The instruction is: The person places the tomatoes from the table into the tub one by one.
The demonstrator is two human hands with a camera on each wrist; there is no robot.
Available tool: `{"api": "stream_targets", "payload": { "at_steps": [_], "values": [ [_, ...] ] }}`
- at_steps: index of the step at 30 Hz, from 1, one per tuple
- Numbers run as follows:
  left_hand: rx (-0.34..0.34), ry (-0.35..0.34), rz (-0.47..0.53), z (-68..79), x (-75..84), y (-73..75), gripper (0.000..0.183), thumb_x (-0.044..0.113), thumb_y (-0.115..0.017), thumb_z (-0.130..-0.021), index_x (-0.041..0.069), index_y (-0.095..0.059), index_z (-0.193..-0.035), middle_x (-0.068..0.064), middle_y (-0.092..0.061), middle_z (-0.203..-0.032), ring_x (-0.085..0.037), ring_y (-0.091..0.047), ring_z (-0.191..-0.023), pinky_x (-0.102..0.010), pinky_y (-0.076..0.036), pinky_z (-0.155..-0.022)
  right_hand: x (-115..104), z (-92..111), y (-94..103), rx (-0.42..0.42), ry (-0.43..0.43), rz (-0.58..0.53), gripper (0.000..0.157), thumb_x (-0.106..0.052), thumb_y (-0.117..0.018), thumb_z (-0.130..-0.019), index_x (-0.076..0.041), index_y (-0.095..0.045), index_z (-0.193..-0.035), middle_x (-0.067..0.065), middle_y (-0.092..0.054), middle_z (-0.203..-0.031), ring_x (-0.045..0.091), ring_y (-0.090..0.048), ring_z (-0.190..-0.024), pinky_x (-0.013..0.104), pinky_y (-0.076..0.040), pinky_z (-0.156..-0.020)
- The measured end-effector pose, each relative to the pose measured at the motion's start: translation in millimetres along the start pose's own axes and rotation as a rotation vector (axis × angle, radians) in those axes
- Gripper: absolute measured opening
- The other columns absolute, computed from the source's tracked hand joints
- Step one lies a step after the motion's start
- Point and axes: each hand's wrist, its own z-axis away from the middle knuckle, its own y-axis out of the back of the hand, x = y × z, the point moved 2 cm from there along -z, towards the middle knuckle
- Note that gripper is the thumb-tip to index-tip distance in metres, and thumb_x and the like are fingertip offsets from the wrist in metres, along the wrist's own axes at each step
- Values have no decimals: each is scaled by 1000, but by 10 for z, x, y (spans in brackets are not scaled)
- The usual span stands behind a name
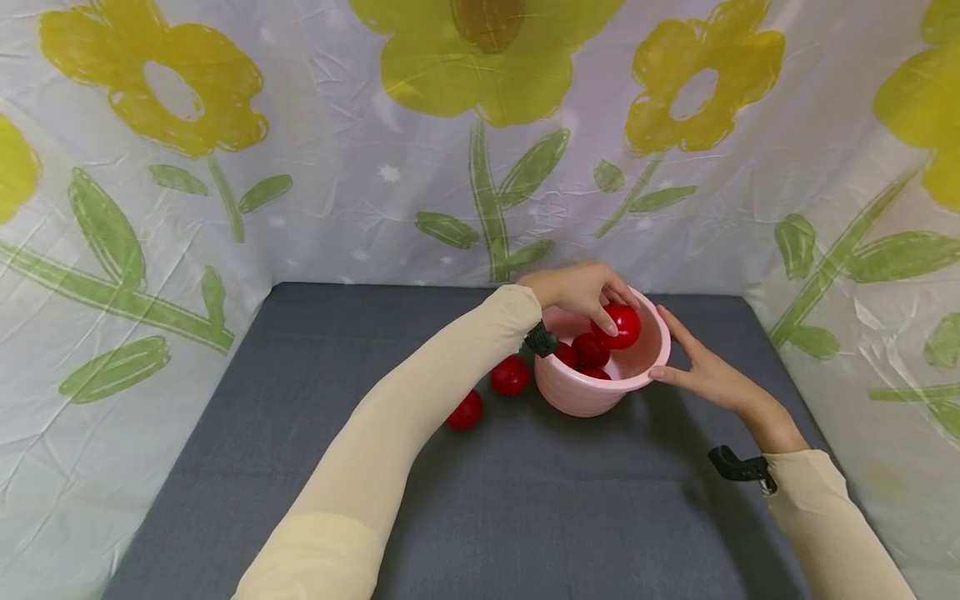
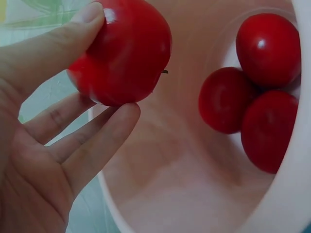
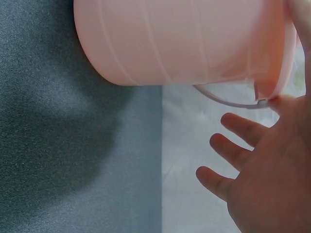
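Note:
A red apple (image 2: 129,53) with a short stem is pinched between the thumb and fingers of my left hand (image 1: 581,292). In the head view it is over the mouth of a pink bucket (image 1: 577,396). Inside the bucket, three more red apples (image 2: 269,48) lie together at the bottom. My right hand (image 1: 708,375) is at the bucket's right side, thumb and index finger spread along the rim. Its other fingers (image 3: 228,150) stick out straight beside the bucket wall in the right wrist view, below the handle (image 3: 226,101).
Two red apples, one (image 1: 510,376) just left of the bucket and another (image 1: 465,411) partly behind my left sleeve, lie on the dark grey tabletop (image 1: 570,508). A flower-printed sheet (image 1: 337,192) hangs behind the table and along both sides.

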Motion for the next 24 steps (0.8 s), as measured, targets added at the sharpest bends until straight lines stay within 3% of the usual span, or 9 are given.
{"api": "stream_targets", "payload": {
  "at_steps": [15, 20, 24],
  "values": [
    [-18, -16, 78, -29, 2, -84, 44, 15, -73, -89, 14, -65, -132, -6, -65, -135, -20, -62, -124, -28, -57, -96, 4, -4, 2, -7, -16, -3, 101, -36, -65, -93, -33, 11, -158, 16, 0, -168, 49, -8, -151, 80, -24, -105],
    [-16, -36, 88, -1, 15, -5, 42, 16, -72, -90, 13, -66, -131, -4, -66, -133, -17, -62, -125, -22, -54, -97, 8, -2, 6, -8, -18, -14, 102, -36, -66, -92, -33, 10, -159, 15, -2, -168, 48, -9, -150, 80, -25, -105],
    [9, -68, 94, 106, 23, 112, 42, 14, -70, -91, 9, -64, -132, -8, -65, -134, -21, -61, -126, -23, -56, -95, 2, 2, 8, -8, -23, -15, 101, -37, -66, -92, -36, 10, -158, 16, -3, -168, 48, -10, -150, 80, -26, -105]
  ]
}}
